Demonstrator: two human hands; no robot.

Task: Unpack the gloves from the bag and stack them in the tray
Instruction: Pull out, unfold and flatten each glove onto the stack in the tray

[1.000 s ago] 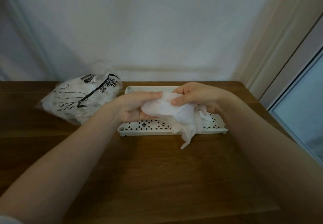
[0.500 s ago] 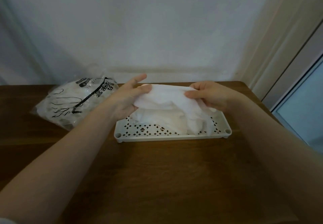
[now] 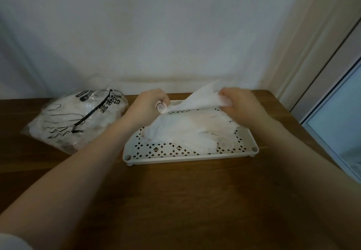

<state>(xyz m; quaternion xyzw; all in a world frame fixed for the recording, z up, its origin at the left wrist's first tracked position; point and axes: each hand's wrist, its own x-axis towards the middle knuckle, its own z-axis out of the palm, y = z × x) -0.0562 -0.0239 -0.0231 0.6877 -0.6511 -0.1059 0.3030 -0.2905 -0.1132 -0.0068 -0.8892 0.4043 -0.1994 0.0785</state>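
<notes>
Thin white translucent plastic glove [image 3: 197, 103] stretched left to right over the white perforated rectangular tray [image 3: 187, 157], long axis along the tray's length. Left hand [image 3: 151, 103] pinching its left end, right hand [image 3: 237, 101] pinching the raised right edge. Directly below, more gloves lying in the tray. Clear printed plastic bag [image 3: 78, 117] of gloves left of the tray on the brown wooden table [image 3: 175, 201], nearer the left hand. Nothing between glove and tray.

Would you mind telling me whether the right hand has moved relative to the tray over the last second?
Yes. The right hand has moved toward the far right corner of the tray, lifting the glove's edge above it.
</notes>
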